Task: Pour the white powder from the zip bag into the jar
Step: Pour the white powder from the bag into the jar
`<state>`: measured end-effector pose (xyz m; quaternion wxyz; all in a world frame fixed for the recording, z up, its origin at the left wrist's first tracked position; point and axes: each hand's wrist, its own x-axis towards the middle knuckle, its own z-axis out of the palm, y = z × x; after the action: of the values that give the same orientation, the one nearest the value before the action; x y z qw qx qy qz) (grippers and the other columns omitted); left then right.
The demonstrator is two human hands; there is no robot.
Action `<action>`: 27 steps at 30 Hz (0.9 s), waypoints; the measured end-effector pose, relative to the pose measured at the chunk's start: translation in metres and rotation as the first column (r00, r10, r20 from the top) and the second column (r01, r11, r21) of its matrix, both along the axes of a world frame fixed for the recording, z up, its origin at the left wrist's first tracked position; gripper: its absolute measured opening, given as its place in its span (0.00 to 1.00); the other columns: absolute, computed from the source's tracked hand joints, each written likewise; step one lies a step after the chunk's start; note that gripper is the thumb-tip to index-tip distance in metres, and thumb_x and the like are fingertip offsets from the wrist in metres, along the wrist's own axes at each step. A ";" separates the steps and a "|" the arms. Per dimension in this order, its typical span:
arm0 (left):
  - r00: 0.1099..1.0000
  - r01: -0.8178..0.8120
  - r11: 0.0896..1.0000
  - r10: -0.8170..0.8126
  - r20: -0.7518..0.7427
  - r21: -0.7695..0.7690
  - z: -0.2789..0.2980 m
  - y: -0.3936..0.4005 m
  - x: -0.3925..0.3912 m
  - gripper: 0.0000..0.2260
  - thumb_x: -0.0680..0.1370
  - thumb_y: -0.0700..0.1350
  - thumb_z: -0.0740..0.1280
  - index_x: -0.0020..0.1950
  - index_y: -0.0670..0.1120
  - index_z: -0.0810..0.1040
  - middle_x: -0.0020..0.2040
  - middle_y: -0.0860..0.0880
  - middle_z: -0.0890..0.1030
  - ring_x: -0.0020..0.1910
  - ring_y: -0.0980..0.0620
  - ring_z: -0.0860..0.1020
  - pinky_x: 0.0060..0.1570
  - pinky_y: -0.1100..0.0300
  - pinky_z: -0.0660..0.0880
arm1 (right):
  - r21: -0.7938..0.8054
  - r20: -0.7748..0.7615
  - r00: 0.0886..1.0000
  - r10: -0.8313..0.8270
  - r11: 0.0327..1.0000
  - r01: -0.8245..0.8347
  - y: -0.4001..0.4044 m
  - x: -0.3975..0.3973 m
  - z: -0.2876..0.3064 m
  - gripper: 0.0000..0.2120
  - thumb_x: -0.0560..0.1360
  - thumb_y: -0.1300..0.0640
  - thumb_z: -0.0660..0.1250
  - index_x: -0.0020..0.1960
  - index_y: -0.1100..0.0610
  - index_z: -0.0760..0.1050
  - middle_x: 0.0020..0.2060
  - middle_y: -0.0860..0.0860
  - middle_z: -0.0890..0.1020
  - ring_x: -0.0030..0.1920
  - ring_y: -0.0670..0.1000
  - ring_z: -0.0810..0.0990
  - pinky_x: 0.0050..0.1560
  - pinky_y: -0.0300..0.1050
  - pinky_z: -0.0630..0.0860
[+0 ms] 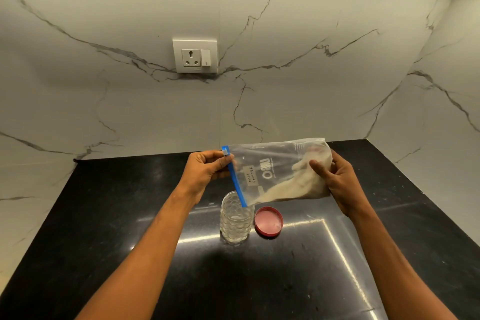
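Observation:
A clear zip bag [275, 171] with a blue zip strip lies sideways in the air, its zip end pointing left and down over the jar. White powder [291, 187] has slid along the bag's lower edge toward the zip's bottom corner. My left hand [207, 171] pinches the top of the zip strip by its slider. My right hand [337, 182] grips the bag's closed bottom end, raised higher. An open, dimpled glass jar [236, 218] stands upright on the counter right under the zip's lower corner. It looks empty.
The jar's red lid [268, 220] lies upside down on the black counter [130, 241] just right of the jar. A marble wall with a socket and switch [195, 56] rises behind; another marble wall closes the right side.

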<state>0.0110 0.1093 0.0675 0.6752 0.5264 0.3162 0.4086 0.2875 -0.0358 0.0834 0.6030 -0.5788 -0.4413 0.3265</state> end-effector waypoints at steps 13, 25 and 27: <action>0.995 -0.067 0.995 0.073 0.070 -0.077 -0.019 -0.014 -0.021 0.13 0.70 0.42 0.72 0.53 0.39 0.82 0.50 0.42 0.86 0.51 0.43 0.85 0.48 0.51 0.84 | 0.044 0.326 0.943 0.060 0.996 -0.078 0.009 -0.014 0.021 0.15 0.77 0.56 0.67 0.63 0.58 0.74 0.51 0.51 0.83 0.50 0.48 0.84 0.47 0.41 0.82; 0.995 -0.063 0.996 0.068 0.067 -0.067 -0.016 -0.018 -0.021 0.13 0.70 0.43 0.72 0.52 0.40 0.82 0.48 0.43 0.87 0.50 0.44 0.85 0.49 0.52 0.84 | 0.058 0.369 0.928 0.047 0.996 -0.073 0.010 -0.012 0.022 0.14 0.78 0.59 0.66 0.62 0.61 0.75 0.50 0.52 0.83 0.49 0.49 0.84 0.44 0.40 0.82; 0.995 -0.068 0.996 0.072 0.064 -0.065 -0.015 -0.018 -0.021 0.13 0.70 0.43 0.72 0.52 0.40 0.83 0.48 0.43 0.87 0.51 0.44 0.85 0.49 0.51 0.84 | 0.067 0.371 0.927 0.043 0.995 -0.074 0.010 -0.013 0.025 0.13 0.77 0.59 0.67 0.61 0.61 0.75 0.49 0.52 0.83 0.48 0.48 0.84 0.44 0.39 0.81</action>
<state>-0.0102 0.0914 0.0524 0.6869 0.4796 0.3245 0.4392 0.2743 -0.0259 0.1080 0.5219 -0.5919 -0.5766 0.2117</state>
